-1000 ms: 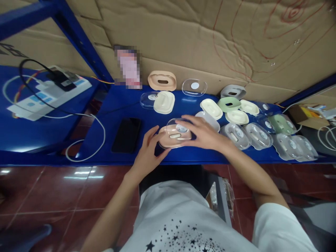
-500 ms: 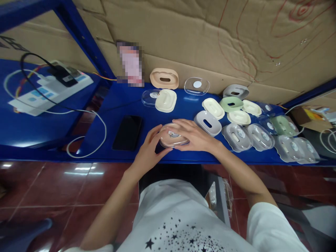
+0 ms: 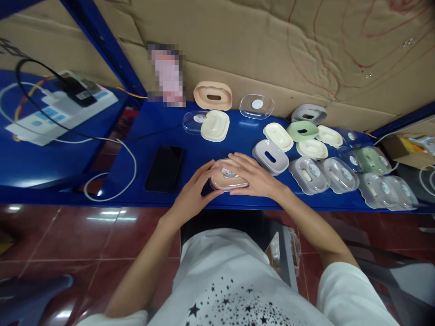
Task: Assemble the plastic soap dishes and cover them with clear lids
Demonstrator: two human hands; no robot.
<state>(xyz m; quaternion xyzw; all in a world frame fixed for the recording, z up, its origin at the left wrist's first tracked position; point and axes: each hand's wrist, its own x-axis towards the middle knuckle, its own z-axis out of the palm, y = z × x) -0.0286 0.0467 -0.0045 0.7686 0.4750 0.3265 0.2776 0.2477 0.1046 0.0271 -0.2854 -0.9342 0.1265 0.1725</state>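
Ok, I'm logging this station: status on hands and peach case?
Left hand, right hand: both on peach case. Clear lid over it. Gray case just beyond right hand, black phone to the left.

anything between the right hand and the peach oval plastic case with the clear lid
Nothing visible: the right hand is on the peach oval plastic case, the left hand at its other end; the grey slotted plastic case lies beyond, not between.
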